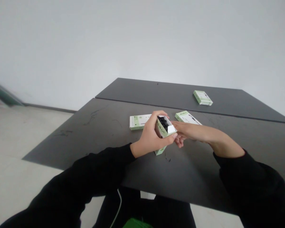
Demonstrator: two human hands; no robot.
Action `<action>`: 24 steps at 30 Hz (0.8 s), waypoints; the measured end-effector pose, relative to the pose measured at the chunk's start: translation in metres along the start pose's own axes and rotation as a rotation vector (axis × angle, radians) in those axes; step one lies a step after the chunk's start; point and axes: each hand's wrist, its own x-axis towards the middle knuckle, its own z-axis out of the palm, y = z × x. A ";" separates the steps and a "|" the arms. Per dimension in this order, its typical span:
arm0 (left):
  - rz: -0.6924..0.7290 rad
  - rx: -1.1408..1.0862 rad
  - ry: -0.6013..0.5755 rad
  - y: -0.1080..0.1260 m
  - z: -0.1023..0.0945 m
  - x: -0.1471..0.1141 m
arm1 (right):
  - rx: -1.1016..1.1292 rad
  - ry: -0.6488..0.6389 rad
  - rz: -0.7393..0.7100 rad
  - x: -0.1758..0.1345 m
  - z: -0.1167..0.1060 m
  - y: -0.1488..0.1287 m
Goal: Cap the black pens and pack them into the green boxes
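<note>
The left hand clasps an open, rectangular green-and-white cardboard box above the flat dark-grey table; the right hand is beside it (grip unclear). Probably light, crushable: best held by opposite walls.

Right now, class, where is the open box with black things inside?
In the head view, the open box is just right of centre, held in the left hand over the dark table, with the right hand close beside it.
</note>
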 end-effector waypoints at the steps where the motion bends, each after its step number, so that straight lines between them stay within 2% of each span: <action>1: -0.031 -0.019 0.005 0.001 0.000 0.000 | 0.004 0.030 -0.029 0.000 0.002 0.003; 2: -0.062 -0.034 0.009 0.003 0.001 0.000 | -0.010 0.107 -0.093 -0.001 0.003 0.006; 5: -0.115 -0.052 -0.011 0.005 0.002 0.000 | -0.115 0.494 -0.405 -0.013 0.008 0.009; 7: -0.110 -0.037 -0.021 0.005 0.002 0.000 | -0.202 0.629 -0.579 -0.024 0.013 0.005; 11: -0.102 -0.013 -0.024 0.004 0.001 0.000 | -0.385 0.682 -0.758 -0.037 0.026 -0.005; 13: -0.094 -0.019 -0.027 0.005 0.000 0.000 | -0.358 0.701 -0.813 -0.037 0.033 -0.006; 18: -0.095 -0.126 -0.145 0.005 -0.006 0.000 | -0.182 0.713 -0.851 -0.039 0.051 -0.002; 21: -0.086 -0.175 -0.210 0.002 -0.009 0.000 | -0.213 0.747 -0.885 -0.045 0.061 0.002; 24: -0.080 -0.205 -0.232 0.000 -0.010 0.002 | -0.269 0.724 -0.907 -0.052 0.065 0.006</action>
